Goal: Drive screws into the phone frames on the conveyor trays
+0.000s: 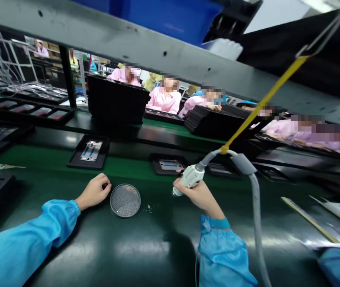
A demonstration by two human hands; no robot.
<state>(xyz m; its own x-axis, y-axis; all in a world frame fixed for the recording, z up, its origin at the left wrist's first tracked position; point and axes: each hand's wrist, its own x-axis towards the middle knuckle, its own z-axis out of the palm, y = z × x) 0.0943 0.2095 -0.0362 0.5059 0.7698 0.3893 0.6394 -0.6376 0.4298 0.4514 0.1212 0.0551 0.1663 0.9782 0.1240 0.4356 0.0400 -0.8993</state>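
My right hand grips a white electric screwdriver, tilted with its tip low over the green bench. A grey cable runs from its top, hung on a yellow strap. My left hand rests on the bench with fingers curled; whatever they may hold is hidden. Just right of it lies a round dish with a dotted grid, and small pale bits are scattered beside that. Behind the left hand, a black tray holds an opened phone frame with blue strips.
More black trays line the back of the bench. Stacked black trays stand behind them. A grey shelf beam crosses overhead. At right lies a yellowish strip. Several people in pink sit beyond.
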